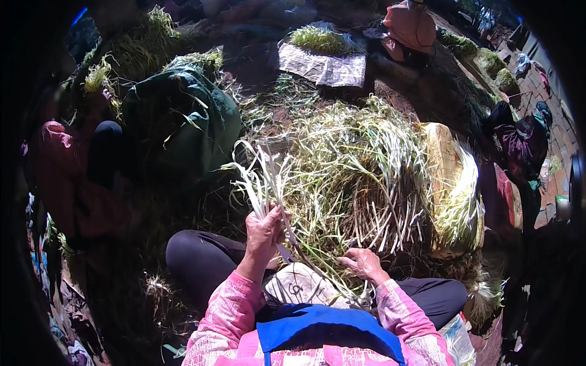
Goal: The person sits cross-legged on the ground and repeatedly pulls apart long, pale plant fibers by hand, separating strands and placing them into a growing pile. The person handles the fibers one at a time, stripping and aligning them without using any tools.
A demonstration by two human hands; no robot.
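My left hand point(265, 227) grips a small bunch of pale leafy stalks point(258, 176), their whitish blades fanning upward. Below the fist, a few stalk ends hang over a whitish cloth point(304, 286) with dark marks, spread in my lap. My right hand point(364, 264) is at the near edge of a large heap of similar green-white stalks point(366, 142). Its fingers are bent toward loose strands, and whether they pinch any cannot be made out. On the heap's right side, the stalks lie lined up with their brownish lower ends toward me.
To the heap's right, a sorted bundle point(458, 206) rests on a yellowish block point(439, 151). A green cloth-covered mound point(206, 119) stands at left. More stalks point(320, 39) lie by a pale sheet point(322, 66) farther off. Other people sit at left point(68, 183) and right point(522, 142).
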